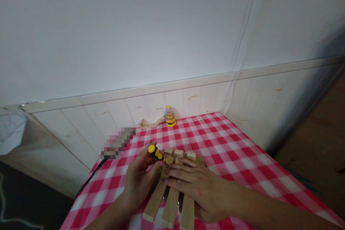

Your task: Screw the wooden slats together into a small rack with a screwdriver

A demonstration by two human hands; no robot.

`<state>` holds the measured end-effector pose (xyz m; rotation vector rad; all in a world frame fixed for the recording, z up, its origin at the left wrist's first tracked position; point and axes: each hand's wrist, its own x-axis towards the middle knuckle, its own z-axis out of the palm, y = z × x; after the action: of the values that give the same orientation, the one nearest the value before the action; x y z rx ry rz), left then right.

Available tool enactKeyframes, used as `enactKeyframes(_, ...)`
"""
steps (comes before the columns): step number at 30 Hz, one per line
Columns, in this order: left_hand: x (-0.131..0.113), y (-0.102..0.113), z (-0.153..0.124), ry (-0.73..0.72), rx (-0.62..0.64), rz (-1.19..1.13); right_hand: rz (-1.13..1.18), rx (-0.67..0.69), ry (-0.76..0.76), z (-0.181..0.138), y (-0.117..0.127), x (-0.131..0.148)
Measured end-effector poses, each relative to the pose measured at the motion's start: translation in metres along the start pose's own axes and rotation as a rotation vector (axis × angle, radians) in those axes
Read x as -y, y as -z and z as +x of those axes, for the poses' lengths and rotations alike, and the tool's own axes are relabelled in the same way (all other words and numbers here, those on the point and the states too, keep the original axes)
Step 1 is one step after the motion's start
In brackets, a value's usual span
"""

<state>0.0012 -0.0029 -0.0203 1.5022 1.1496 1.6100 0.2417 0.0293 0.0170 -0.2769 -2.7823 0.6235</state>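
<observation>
Wooden slat assy (170, 209) is nearest, near ends toward camera, lying on red/white check tablecloth (215, 140); three slats, small blocks at far end, metal fixings partly visible betw. slats. L hand (138, 183) is closed around yellow/blk screwdriver (156, 152), handle tilted up, lower end at L slat; tip contact can't be confirmed. R hand (207, 190) lies across slats w/ fingers extended, fingertips just beside screwdriver's lower end; can't tell if thumb grips below. Hands are close, R hand covering much of centre and R slats. Markings: oblong item (118, 143) at table's L edge is pixelated, so any lettering is unreadable; blk cable (93, 176) runs from it off the edge. Clear/yellow container (170, 117) stands upright nr wall, print too small to read. Green marks (302, 178) on brown panel (315, 143), far R, blurred, illegible. Curved wooden pc. (151, 124) lies beside container, against wall panelling (115, 109); panelling shows brownish spots. White cord (244, 36) runs down wall behind table's R corner.
</observation>
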Motion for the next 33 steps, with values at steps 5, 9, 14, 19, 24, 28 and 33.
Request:
enactKeyframes(5, 0.007, 0.005, -0.004, -0.108, 0.014, 0.103, -0.015, 0.014, 0.003, 0.0, 0.0, 0.0)
enactKeyframes(9, 0.001, 0.006, -0.003, -0.077, 0.078, 0.131, -0.017, 0.001, 0.011, 0.001, 0.001, 0.002)
enactKeyframes(14, -0.012, 0.002, 0.0, -0.013, 0.161, 0.159, -0.007, -0.005, -0.001, 0.001, 0.001, 0.001)
enactKeyframes(19, -0.012, -0.001, -0.001, -0.108, 0.137, 0.135, -0.019, 0.005, 0.003, 0.002, 0.002, 0.002)
enactKeyframes(24, 0.001, 0.0, -0.003, -0.181, 0.108, 0.027, -0.014, -0.002, 0.01, 0.001, 0.001, 0.002)
enactKeyframes(28, 0.011, 0.005, -0.005, -0.16, 0.085, 0.06, -0.012, -0.007, 0.005, 0.0, 0.0, 0.0)
enactKeyframes(33, 0.022, 0.01, -0.004, -0.217, -0.002, 0.125, -0.029, -0.015, 0.018, 0.0, -0.003, -0.002)
